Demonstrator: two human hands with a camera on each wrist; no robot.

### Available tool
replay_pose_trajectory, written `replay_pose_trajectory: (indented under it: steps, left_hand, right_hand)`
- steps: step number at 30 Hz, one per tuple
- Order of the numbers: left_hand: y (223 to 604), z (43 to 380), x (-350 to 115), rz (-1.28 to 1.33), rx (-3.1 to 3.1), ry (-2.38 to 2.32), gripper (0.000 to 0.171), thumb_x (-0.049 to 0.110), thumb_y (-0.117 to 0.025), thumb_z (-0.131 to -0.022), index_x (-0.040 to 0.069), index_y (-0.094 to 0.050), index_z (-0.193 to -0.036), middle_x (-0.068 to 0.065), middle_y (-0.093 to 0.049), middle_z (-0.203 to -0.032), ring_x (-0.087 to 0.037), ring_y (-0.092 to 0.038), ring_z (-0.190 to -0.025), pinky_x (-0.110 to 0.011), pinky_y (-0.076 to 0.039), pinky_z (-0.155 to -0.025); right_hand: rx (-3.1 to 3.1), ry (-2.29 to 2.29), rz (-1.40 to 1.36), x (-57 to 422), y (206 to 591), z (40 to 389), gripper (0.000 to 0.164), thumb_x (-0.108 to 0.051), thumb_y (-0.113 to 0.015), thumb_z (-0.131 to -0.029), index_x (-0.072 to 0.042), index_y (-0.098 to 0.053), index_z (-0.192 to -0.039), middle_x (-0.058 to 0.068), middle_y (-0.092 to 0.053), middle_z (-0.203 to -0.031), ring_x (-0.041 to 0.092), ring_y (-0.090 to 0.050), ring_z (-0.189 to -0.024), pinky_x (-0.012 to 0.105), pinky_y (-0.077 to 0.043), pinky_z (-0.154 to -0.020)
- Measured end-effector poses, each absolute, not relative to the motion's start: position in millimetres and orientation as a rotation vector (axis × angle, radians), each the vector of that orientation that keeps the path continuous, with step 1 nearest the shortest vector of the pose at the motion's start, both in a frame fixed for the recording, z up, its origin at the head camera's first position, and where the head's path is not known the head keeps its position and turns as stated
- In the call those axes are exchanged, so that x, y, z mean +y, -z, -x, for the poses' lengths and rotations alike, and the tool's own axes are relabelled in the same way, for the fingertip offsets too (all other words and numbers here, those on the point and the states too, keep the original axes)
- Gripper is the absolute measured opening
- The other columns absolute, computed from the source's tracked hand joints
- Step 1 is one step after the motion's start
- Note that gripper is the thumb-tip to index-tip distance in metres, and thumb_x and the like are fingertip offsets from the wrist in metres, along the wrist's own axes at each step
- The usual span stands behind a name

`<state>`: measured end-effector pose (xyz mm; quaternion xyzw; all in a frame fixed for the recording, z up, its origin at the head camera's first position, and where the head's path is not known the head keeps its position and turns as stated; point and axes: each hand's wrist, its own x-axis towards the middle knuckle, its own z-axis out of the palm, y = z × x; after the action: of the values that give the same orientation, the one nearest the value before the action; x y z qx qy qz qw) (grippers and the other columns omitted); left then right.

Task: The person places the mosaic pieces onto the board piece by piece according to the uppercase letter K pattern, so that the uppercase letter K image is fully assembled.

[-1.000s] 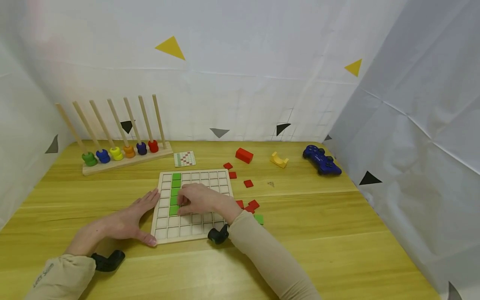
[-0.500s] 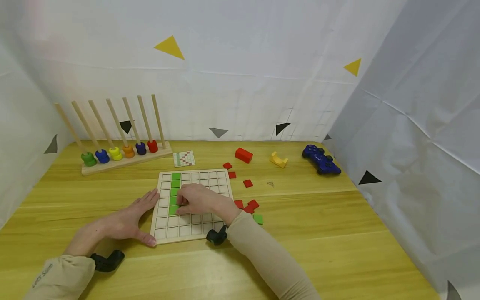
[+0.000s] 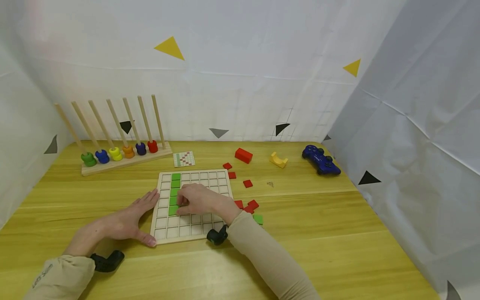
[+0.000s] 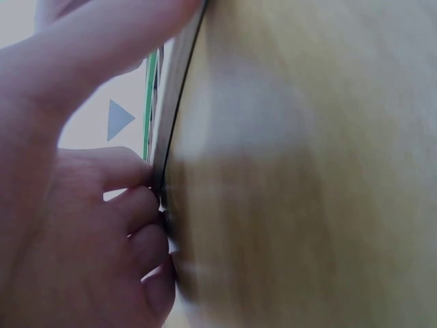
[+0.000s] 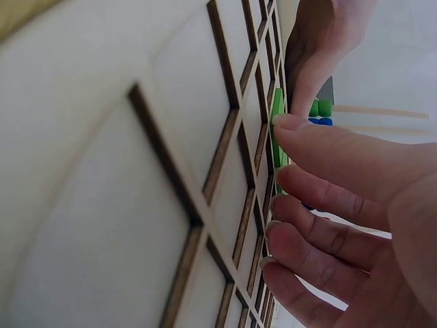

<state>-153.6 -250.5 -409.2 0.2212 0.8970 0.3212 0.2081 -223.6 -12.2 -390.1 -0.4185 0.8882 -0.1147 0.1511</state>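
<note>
A square pale wooden grid board lies on the table, with a column of green tiles near its left side. My left hand rests spread along the board's left edge, its fingertips at the rim and its thumb by the front corner. My right hand is low over the board, with curled fingers by the lower green tiles. In the right wrist view, the thumb and index fingertip pinch at a green tile; part of it is hidden behind them. The other fingertips hang close over the grid.
Several red tiles and a green tile lie right of the board. Behind are a pattern card, a peg stand with coloured rings, a red block, a yellow arch piece and a blue game controller.
</note>
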Motion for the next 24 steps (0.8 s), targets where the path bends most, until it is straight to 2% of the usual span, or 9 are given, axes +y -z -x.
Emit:
replay_pose_trajectory:
  steps: [14,20,24]
  left_hand:
    - [409.3,154.6,-249.2,-0.614,2.492,-0.885,0.131,0.047,-0.087,-0.070,-0.005,-0.006,-0.158,-0.026,0.007,-0.165,-0.050,0.007,-0.150,-0.071,-0.002,-0.116]
    - [411.3,152.4,-249.1,-0.582,2.518,-0.841,0.132,0.052,-0.086,-0.069,-0.004,-0.008,-0.158,-0.026,0.006,-0.166,-0.050,0.005,-0.150,-0.071,-0.003,-0.116]
    - [411.8,152.7,-249.4,-0.600,2.522,-0.859,0.132,0.050,-0.088,-0.068,-0.005,-0.008,-0.158,-0.026,0.005,-0.165,-0.049,0.006,-0.150,-0.070,-0.003,-0.116]
  right_hand:
    - [2.509,0.414,1.246,-4.5,385.2,225.8,0.024,-0.037,-0.071,-0.093,-0.016,-0.069,-0.106,-0.009,-0.060,-0.097,0.003,-0.055,-0.087,0.013,-0.045,-0.077]
    - [2.423,0.565,1.252,19.7,363.4,230.0,0.030,-0.036,-0.071,-0.093,-0.012,-0.068,-0.112,-0.007,-0.065,-0.103,0.004,-0.058,-0.093,0.015,-0.048,-0.083]
    - [2.414,0.574,1.233,46.0,351.5,234.9,0.033,-0.032,-0.072,-0.093,-0.008,-0.068,-0.115,-0.004,-0.066,-0.107,0.008,-0.059,-0.096,0.021,-0.050,-0.087]
